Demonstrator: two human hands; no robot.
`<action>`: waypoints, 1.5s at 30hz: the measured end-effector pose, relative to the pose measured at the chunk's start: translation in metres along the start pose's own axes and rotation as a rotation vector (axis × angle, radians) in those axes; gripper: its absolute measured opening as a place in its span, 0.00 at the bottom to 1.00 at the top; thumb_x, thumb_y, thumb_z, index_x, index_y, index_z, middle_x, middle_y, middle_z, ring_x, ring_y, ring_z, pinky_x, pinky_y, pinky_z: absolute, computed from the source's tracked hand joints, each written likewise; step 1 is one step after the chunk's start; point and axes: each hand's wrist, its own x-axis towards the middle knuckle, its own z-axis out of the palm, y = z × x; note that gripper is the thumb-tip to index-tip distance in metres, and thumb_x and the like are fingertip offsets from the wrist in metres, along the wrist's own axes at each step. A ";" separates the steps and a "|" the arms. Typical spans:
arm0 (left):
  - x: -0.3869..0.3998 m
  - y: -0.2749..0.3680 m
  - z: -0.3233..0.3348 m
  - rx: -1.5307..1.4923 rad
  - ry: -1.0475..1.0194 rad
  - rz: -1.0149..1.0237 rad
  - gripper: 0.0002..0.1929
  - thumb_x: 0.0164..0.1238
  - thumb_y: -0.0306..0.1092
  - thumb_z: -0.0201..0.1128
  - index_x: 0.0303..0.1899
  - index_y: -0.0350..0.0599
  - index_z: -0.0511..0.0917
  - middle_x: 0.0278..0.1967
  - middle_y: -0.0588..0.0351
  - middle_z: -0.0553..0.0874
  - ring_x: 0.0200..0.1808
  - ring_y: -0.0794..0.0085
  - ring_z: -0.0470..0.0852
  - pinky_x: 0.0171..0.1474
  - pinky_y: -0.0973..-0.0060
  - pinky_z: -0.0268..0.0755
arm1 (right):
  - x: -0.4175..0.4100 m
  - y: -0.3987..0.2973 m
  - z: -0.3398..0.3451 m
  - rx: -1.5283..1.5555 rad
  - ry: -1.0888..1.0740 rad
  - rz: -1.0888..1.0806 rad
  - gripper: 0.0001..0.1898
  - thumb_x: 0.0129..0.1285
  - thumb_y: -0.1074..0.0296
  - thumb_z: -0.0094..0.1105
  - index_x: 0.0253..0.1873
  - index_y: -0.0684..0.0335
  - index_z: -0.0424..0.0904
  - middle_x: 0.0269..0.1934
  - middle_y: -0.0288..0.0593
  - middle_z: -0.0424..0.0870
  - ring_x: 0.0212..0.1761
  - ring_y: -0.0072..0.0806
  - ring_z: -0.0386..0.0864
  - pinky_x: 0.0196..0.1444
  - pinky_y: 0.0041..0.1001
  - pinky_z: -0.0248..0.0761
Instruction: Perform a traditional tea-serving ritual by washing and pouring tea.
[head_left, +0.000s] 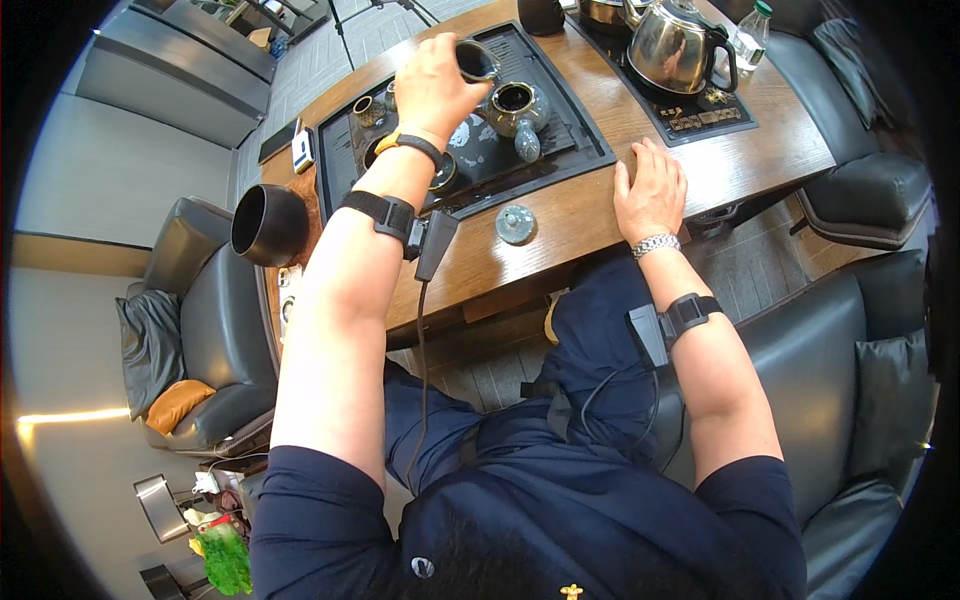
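Note:
My left hand (433, 84) grips a dark fairness pitcher (477, 61) by its side, over the black tea tray (592, 142). Just right of the pitcher stands a glazed side-handled teapot (523, 112), its mouth uncovered. A speckled blue-grey lid (515, 224) lies on the wooden table (559, 217) in front of the tray. Small teacups (367, 111) stand on the tray left of my wrist. Another small round vessel (444, 172) is partly hidden by my left forearm. My right hand (651, 187) rests on the table's near edge, fingers apart, holding nothing.
A steel kettle (670, 49) sits on a black hob (712, 120) at right, with a plastic bottle (752, 34) behind. To the left are a black bowl (270, 225), a small white box (302, 150) and a phone-like slab (278, 141). Leather armchairs (217, 315) flank the table.

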 end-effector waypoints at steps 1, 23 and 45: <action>-0.002 -0.007 0.002 0.001 0.001 -0.001 0.35 0.48 0.49 0.81 0.57 0.44 0.78 0.51 0.46 0.87 0.55 0.54 0.86 0.58 0.62 0.77 | 0.000 0.000 0.000 0.001 0.001 -0.001 0.21 0.68 0.57 0.62 0.62 0.61 0.78 0.65 0.44 0.79 0.71 0.38 0.70 0.77 0.43 0.56; -0.036 -0.059 0.039 -0.298 -0.233 -0.685 0.50 0.44 0.54 0.84 0.65 0.31 0.71 0.59 0.36 0.83 0.62 0.52 0.83 0.65 0.64 0.73 | -0.001 0.004 0.003 -0.017 0.008 -0.021 0.20 0.68 0.59 0.63 0.61 0.59 0.79 0.64 0.42 0.80 0.70 0.37 0.71 0.75 0.41 0.59; -0.225 -0.062 -0.071 -0.205 0.185 -0.328 0.29 0.62 0.31 0.72 0.64 0.42 0.73 0.62 0.45 0.77 0.66 0.50 0.74 0.71 0.59 0.65 | 0.002 0.009 0.006 -0.005 0.044 -0.058 0.18 0.68 0.57 0.63 0.58 0.57 0.80 0.62 0.42 0.81 0.68 0.39 0.74 0.72 0.40 0.62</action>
